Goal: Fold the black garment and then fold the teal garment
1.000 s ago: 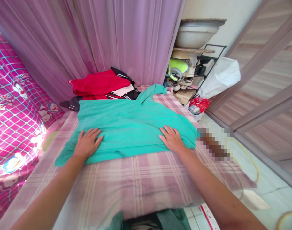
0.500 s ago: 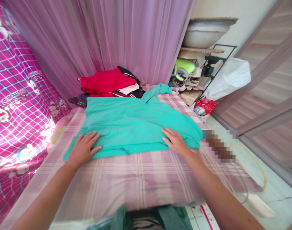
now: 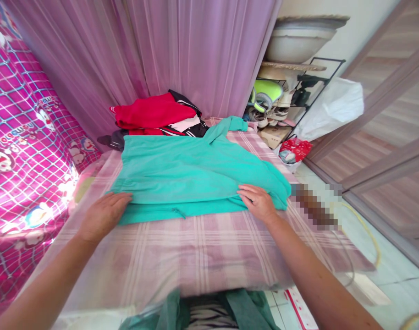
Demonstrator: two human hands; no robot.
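Observation:
A green top (image 3: 182,169) lies spread on a plaid-covered table (image 3: 182,256). One sleeve stretches toward the back right, and a small cord or crease shows near its front edge. At the garment's left front corner, my left hand (image 3: 104,215) has its fingers pressed together over the edge; the thumb is hidden beneath. My right hand (image 3: 259,204) pinches cloth near the right front, its thumb and fingers close together. Between the two hands, a long fold runs across the cloth.
Behind the top sits a pile of red and black clothes (image 3: 157,112) against purple curtains (image 3: 195,55). Pink patterned fabric (image 3: 27,137) hangs at left. A shoe rack (image 3: 312,105), basins (image 3: 300,41) and a white bag (image 3: 333,107) stand at right, beside a wooden door (image 3: 384,101).
My left hand has shifted slightly left and its spread fingers have drawn together at the garment's edge. My right hand's fingers have closed on the cloth, and a fold has formed along the front.

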